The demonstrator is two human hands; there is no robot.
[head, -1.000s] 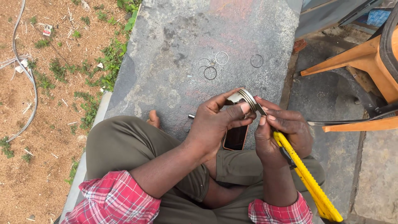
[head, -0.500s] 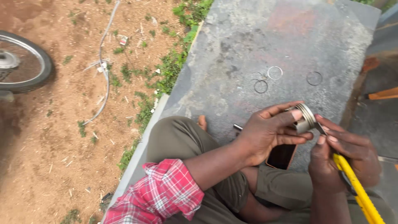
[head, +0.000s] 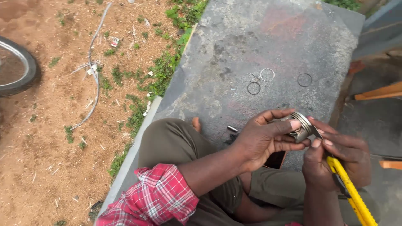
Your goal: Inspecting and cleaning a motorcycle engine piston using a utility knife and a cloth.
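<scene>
My left hand (head: 264, 138) grips a round silver metal piston (head: 298, 127) from the left, thumb across its grooved side. My right hand (head: 335, 157) holds a yellow-handled tool (head: 349, 194), whose tip touches the piston's right edge. Both hands are above my lap, over olive trousers. On the grey stone slab (head: 259, 50) ahead lie three thin metal rings: a dark ring (head: 253, 88), a bright ring (head: 267, 74) and another dark ring (head: 304, 80).
A small metal pin (head: 232, 128) lies on the slab near my knee. Bare earth with grass patches, a grey cable (head: 95, 71) and a tyre (head: 19, 67) are to the left. An orange chair leg (head: 377, 92) stands at the right.
The view has swung left and slightly down, bringing the tyre and more earth into sight. My hands keep the same hold on the piston and the tool.
</scene>
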